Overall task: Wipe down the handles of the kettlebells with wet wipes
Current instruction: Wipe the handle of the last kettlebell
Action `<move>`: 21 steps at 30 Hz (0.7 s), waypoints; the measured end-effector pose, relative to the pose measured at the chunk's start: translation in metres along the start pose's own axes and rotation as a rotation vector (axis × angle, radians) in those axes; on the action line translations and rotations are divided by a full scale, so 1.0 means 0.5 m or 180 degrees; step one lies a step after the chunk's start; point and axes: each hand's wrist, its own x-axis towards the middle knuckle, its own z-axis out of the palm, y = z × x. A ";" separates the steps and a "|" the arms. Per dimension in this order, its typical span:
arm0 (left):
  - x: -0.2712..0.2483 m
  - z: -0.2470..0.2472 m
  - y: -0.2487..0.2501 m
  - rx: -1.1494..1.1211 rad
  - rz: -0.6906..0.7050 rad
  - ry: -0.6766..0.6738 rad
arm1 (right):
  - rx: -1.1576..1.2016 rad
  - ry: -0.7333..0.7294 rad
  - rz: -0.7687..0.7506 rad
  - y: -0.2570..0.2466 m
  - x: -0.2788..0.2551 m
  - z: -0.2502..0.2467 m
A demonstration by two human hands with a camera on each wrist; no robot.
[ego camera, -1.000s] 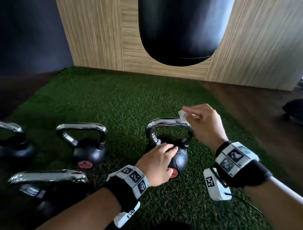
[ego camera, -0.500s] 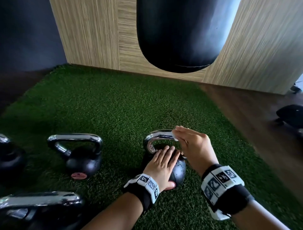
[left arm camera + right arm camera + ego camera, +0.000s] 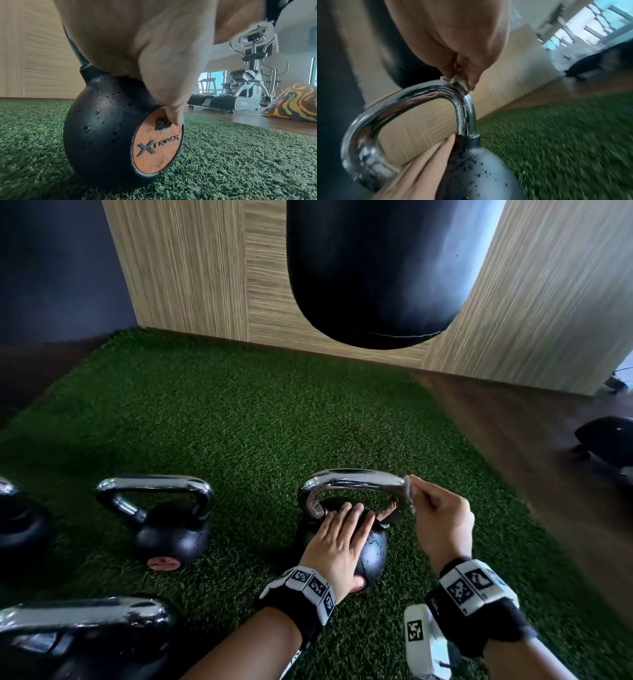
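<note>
I have the kettlebell [image 3: 371, 549] standing on the green turf [image 3: 239, 422], near the mat's right edge, its black ball down and its chrome handle [image 3: 352, 479] arching above it. The handle's top bar runs left to right across my head view; the ball's orange end plate [image 3: 157, 142] faces back toward me and reads "XTRACK". Water droplets speckle the ball.

My left hand [image 3: 337, 542] lies flat on the upper front of the ball, fingers straight and together, tips reaching just under the handle arch. The left wrist view shows the thumb running down to touch the top of the orange plate. The fingers are extended, not wrapped round anything.

My right hand [image 3: 442, 518] is at the right shoulder of the handle, where the bar bends downward. Thumb and fingers are closed in a pinch on a small bunched white wet wipe [image 3: 453, 80], and the wipe is pressed against the chrome at that bend. The right wrist view is motion-blurred.

To the left, a second kettlebell [image 3: 171, 529] stands upright on the turf, well apart from the first; its handle also runs left to right. Two more kettlebells are cut off by the left and lower-left frame edges. A black punching bag [image 3: 376, 268] hangs ahead, before a wood-panelled wall.
</note>
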 end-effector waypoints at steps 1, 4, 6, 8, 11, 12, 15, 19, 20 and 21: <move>0.000 0.001 0.001 0.0005 -0.0013 0.0002 | 0.0054 0.0001 0.0197 0.011 0.005 0.000; 0.001 0.001 0.001 0.0012 -0.0020 -0.0025 | 0.0334 0.0067 0.0370 0.034 0.008 0.008; 0.002 0.000 0.000 0.0001 -0.0010 -0.0023 | 0.0773 0.0050 0.0724 0.048 -0.001 0.019; 0.002 -0.003 -0.001 -0.0023 0.0012 -0.0033 | 0.1418 -0.0091 0.1340 0.057 -0.006 0.028; 0.000 -0.010 -0.003 -0.0042 0.0042 -0.0066 | 0.1906 -0.0306 0.1866 0.066 -0.010 0.040; 0.000 -0.010 -0.005 -0.0050 0.0042 -0.0064 | 0.1861 -0.0352 0.1951 0.070 -0.013 0.047; 0.001 -0.012 -0.006 -0.0154 0.0034 -0.0114 | 0.1657 -0.0495 0.1958 0.081 -0.025 0.063; 0.007 -0.032 -0.009 -0.0217 0.0102 -0.0390 | 0.1107 -0.0860 0.1911 0.094 -0.026 0.042; 0.009 -0.042 -0.011 -0.0260 0.0130 -0.0522 | 0.0905 -0.1214 0.1897 0.094 -0.029 0.031; 0.012 -0.056 -0.013 -0.0344 0.0146 -0.0685 | 0.0750 -0.1513 0.1943 0.095 -0.033 0.020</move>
